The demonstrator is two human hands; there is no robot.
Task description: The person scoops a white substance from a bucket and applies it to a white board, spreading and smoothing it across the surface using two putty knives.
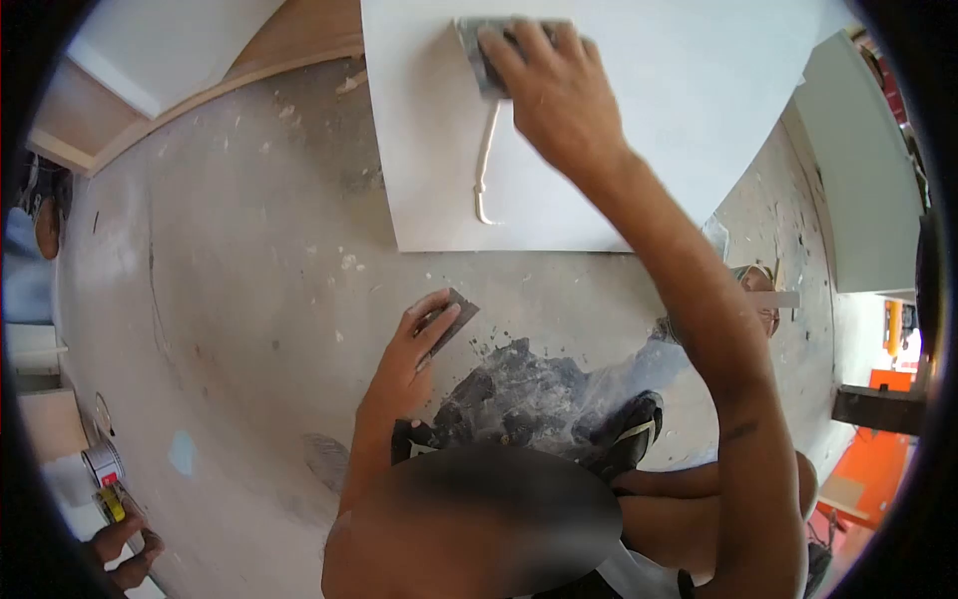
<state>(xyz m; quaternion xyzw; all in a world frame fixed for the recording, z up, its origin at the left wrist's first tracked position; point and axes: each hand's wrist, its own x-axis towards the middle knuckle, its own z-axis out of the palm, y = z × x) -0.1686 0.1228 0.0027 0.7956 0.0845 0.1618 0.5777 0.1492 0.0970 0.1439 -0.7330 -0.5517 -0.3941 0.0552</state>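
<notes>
My right hand (559, 95) reaches far forward with its grip pressed down flat on a grey scraper (489, 55), fingers laid over the blade, which sits at the far edge of the white board (619, 150) lying on the concrete floor (249, 299); a pale bead of filler (486, 165) runs down the board just below the blade. My left hand (409, 354) rests near my knees, its grip pinching a second, smaller dark scraper (454, 314) between thumb and fingers, held just above the floor beside a dark stained patch (519, 394). At the lower left edge, another person's hands (125, 549) sit close to a small tin (102, 462).
</notes>
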